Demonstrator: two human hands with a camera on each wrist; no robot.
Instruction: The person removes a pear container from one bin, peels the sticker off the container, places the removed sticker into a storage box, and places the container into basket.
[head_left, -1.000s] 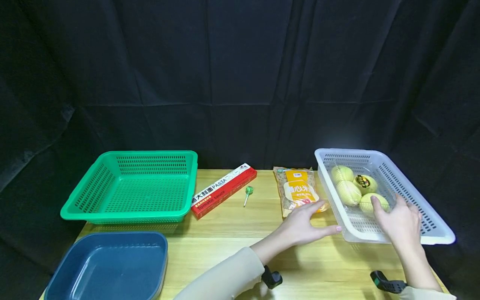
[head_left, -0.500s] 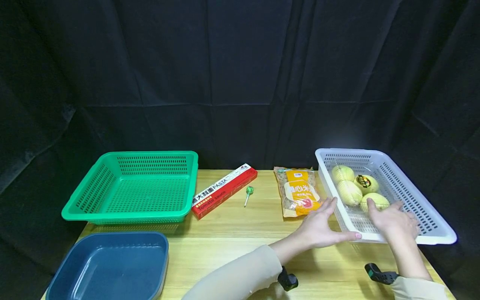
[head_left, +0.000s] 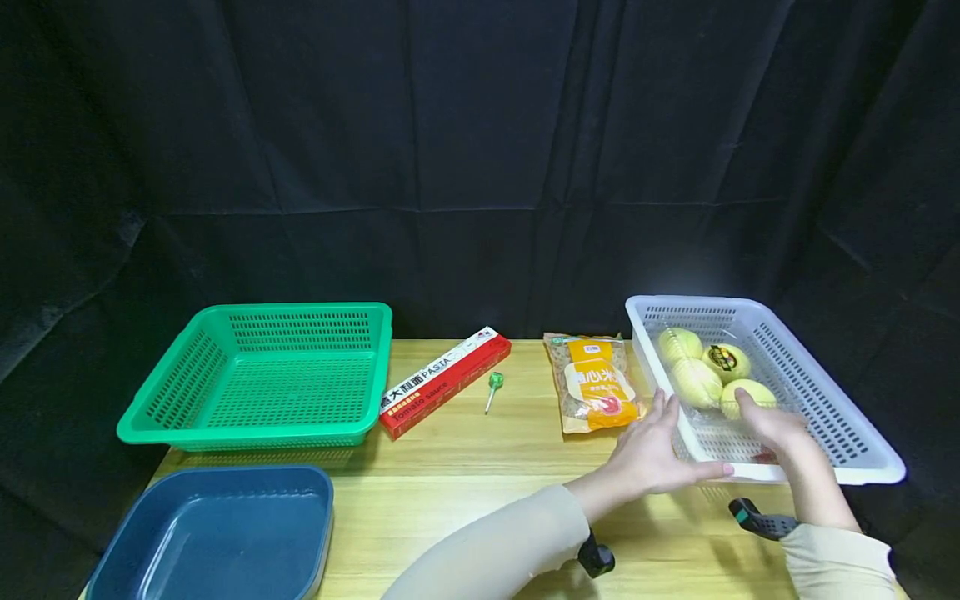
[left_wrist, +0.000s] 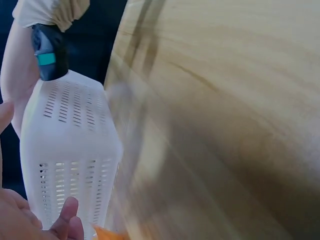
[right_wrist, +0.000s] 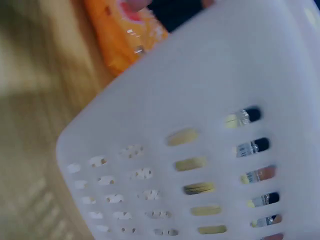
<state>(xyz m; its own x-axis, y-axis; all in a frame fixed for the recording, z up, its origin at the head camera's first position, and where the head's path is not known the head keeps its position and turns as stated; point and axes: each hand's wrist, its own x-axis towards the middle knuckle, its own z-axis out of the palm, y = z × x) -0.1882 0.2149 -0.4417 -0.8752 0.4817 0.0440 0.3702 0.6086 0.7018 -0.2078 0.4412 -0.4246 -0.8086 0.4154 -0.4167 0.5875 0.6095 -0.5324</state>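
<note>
A white slotted plastic basket [head_left: 847, 392] stands at the right, holding a clear pack of several pale yellow-green round fruits [head_left: 697, 383], one with a dark label. My right hand [head_left: 776, 429] reaches into the basket and grips the near right part of the pack, thumb on the nearest fruit; its other fingers are mostly hidden in the head view. My left hand [head_left: 651, 454] is at the basket's near left corner, fingers spread along the outside and thumb out across the front rim. In the left wrist view, its fingers [left_wrist: 70, 212] show beside the slotted wall.
A bag with an orange label [head_left: 597, 383] lies left of the white basket. Farther left are a green lollipop [head_left: 495, 383], a red and white pasta box [head_left: 446, 383], a green basket [head_left: 300, 435] and a dark blue basin [head_left: 240, 533]. A black curtain hangs behind.
My right hand has moved deeper into the basket and left onto the pack, its fingers going out of sight. My left hand has moved right and slightly up to the basket's near left corner.
</note>
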